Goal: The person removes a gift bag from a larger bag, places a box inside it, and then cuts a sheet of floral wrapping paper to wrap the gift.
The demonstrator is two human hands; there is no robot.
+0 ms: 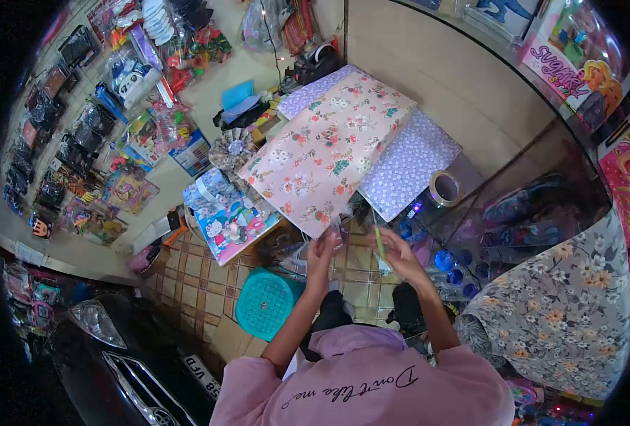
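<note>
My left hand is closed in a pinch at the near corner of a pink floral paper sheet. A small clear, shiny piece shows by its fingertips; whether they grip it or the sheet's corner I cannot make out. In my right hand is a slim yellow-green tool, held upright; its exact kind is too small to tell. The pink sheet lies over purple floral paper. On the purple paper's right edge rests a roll of tape.
A teal plastic stool stands on the tiled floor near my left forearm. Left of the sheet lies a Hello Kitty item. Packaged goods hang on the left wall. A black toy car is at lower left, grey floral fabric at right.
</note>
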